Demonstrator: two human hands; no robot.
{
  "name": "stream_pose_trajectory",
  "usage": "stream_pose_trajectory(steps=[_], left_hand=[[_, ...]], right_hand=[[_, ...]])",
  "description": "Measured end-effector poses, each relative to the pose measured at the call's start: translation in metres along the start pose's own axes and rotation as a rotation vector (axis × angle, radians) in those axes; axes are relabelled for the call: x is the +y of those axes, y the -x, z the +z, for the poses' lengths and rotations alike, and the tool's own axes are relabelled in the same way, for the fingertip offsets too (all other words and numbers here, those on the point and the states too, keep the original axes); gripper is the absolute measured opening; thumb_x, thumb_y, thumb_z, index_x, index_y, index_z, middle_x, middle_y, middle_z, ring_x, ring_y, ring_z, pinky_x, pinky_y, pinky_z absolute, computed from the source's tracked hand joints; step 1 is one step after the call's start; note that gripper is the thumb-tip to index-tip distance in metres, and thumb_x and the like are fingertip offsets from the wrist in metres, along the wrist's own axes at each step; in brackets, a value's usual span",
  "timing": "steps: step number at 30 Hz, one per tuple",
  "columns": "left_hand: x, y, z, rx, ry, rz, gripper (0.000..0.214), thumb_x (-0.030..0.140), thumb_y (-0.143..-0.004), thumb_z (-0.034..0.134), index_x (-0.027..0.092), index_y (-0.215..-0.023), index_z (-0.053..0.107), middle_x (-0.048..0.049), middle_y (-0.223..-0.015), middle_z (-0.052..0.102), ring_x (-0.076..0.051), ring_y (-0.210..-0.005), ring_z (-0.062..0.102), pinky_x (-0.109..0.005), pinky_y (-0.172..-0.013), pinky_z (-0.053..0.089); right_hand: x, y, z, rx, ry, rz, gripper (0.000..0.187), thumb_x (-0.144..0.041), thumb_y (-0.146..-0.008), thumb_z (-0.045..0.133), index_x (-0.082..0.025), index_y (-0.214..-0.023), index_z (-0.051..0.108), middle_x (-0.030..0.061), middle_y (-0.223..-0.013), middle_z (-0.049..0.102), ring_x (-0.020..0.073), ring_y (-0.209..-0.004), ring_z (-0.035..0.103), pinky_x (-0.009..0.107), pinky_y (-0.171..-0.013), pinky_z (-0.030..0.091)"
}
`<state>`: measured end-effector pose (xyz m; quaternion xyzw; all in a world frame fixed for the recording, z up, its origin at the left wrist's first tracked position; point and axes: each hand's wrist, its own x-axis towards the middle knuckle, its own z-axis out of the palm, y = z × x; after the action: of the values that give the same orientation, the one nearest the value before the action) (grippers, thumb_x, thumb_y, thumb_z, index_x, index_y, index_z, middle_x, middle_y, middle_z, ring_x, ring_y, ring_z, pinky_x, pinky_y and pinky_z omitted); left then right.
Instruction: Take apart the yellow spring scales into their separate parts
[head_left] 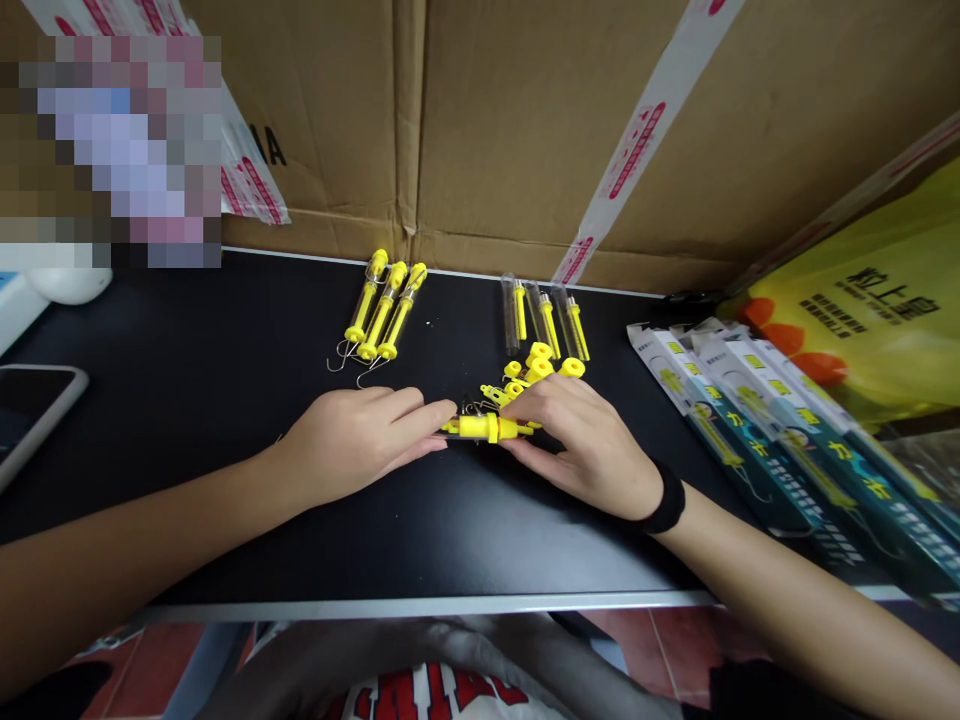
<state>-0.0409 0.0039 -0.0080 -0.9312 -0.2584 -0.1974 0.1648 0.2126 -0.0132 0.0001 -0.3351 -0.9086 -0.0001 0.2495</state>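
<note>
A spring scale [480,429] with yellow fittings lies level between my hands, above the near half of the black table. My left hand [367,440] is closed round its left end, which the fingers mostly hide. At the other end, the thumb and fingers of my right hand [589,445] pinch a narrow yellow part. Just beyond my right fingertips lie loose yellow caps [540,368] and small metal hooks, partly covered by that hand. Three put-together spring scales [386,312] with wire hooks rest further back on the left. Clear tubes [510,315] with yellow inner rods [547,325] lie back right.
Printed spring-scale packages [742,430] are piled on the right, beside a yellow bag [870,290]. Cardboard boxes [510,130] stand along the back edge of the table [420,545]. A phone [37,410] lies at the left edge, near a white rounded object [71,285].
</note>
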Motion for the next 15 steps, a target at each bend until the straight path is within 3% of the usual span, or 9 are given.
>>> stream_pose_trajectory(steps=[4,9,15], left_hand=[[0.0002,-0.0006,0.0002,-0.001,0.004,0.003,0.027,0.036,-0.090,0.048,0.022,-0.112,0.053,0.0042,-0.079,0.063,-0.010,-0.067,0.059,-0.023,-0.059,0.040],[-0.0003,0.0000,-0.0003,-0.009,0.010,0.013,0.026,0.035,-0.090,0.048,0.021,-0.112,0.053,0.0035,-0.081,0.063,-0.010,-0.069,0.060,-0.022,-0.061,0.041],[-0.0003,-0.0006,-0.0005,-0.004,0.021,0.001,0.025,0.035,-0.090,0.048,0.021,-0.111,0.054,0.0037,-0.080,0.063,-0.009,-0.068,0.059,-0.021,-0.062,0.042]], right_hand=[[-0.0007,-0.0010,-0.0014,-0.035,-0.021,0.039,0.024,-0.037,-0.086,0.053,-0.016,-0.098,0.052,0.0075,-0.085,0.060,0.0200,-0.078,0.053,0.034,-0.072,0.041],[-0.0013,-0.0015,-0.0026,-0.092,0.014,0.045,0.019,-0.032,-0.090,0.043,-0.016,-0.087,0.053,0.0072,-0.080,0.058,0.0197,-0.076,0.049,0.033,-0.071,0.039],[0.0000,-0.0007,-0.0004,-0.082,0.013,0.042,0.016,-0.032,-0.090,0.046,-0.017,-0.088,0.053,0.0059,-0.079,0.058,0.0183,-0.074,0.049,0.032,-0.070,0.038]])
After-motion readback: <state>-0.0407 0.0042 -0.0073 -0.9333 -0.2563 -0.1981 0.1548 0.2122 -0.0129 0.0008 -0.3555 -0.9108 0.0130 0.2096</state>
